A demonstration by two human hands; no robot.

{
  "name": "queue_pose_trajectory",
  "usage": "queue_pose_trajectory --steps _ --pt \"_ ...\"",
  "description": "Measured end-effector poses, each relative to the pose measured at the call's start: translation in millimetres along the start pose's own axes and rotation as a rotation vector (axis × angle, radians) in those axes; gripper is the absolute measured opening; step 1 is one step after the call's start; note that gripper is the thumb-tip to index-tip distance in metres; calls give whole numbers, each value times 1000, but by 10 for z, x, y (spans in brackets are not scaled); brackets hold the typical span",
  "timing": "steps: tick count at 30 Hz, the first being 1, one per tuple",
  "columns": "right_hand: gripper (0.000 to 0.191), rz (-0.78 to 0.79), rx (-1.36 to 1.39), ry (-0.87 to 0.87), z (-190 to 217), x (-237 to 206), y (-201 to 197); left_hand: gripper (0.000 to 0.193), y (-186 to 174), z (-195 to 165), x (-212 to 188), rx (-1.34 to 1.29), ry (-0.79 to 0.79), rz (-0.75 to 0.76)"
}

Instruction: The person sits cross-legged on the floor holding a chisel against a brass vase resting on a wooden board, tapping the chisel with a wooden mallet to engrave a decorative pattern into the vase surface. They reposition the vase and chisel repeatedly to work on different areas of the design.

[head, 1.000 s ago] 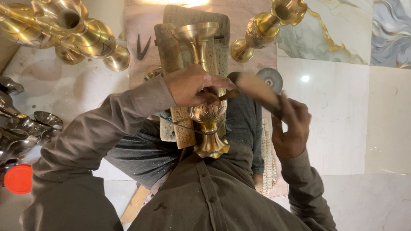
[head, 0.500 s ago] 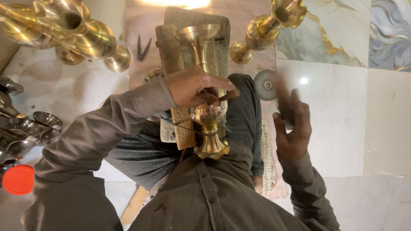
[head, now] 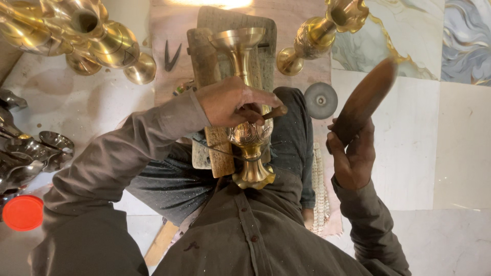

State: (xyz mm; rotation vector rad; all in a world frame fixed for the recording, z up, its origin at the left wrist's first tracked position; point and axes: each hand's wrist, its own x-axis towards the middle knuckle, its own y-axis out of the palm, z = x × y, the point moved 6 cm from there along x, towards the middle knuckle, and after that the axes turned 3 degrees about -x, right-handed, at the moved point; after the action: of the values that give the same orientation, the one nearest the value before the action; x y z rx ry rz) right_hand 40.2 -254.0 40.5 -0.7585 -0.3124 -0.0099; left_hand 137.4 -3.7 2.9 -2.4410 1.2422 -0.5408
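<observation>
A brass vase (head: 245, 66) lies lengthwise on a wooden block (head: 215, 148) across my lap, its flared foot toward my chest. My left hand (head: 230, 105) rests on the vase's engraved belly and grips a small wood-handled chisel (head: 273, 112) set against the metal. My right hand (head: 353, 156) is raised to the right of the vase and holds a brown wooden mallet (head: 368, 97) up in the air, apart from the chisel. The vase's open mouth points away from me.
Several brass vases (head: 87, 36) lie at the upper left, another brass vase (head: 317, 36) at the upper right. A round grey disc (head: 320, 100) sits on the marble floor. Silver metal pieces (head: 30, 153) and a red lid (head: 23, 212) are at the left. Metal shears (head: 171, 56) lie near the block.
My right hand has swung the mallet up and away to the right from the chisel. My left hand stays on the vase with the chisel.
</observation>
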Motion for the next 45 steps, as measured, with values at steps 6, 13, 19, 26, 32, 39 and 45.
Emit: queue_pose_trajectory --steps 6,13,19,26,32,39,45 --pt "56 15 -77 -95 92 11 -2 51 -15 3 -17 7 -13 -8" --pt "58 -3 105 21 33 42 -1 52 -32 -3 10 49 38 -29" --pt "59 6 56 -58 75 49 27 50 -31 1 -15 -3 38 -14" --pt "61 -16 250 52 -28 87 4 51 -17 23 -4 4 21 -24" --pt "64 30 -93 -132 117 104 33 50 -29 26 -13 5 -6 -15" --pt "60 3 -90 -104 99 105 32 49 -43 13 0 40 98 -64" --pt "60 14 -250 -151 145 127 74 48 2 124 -10 3 12 -26"
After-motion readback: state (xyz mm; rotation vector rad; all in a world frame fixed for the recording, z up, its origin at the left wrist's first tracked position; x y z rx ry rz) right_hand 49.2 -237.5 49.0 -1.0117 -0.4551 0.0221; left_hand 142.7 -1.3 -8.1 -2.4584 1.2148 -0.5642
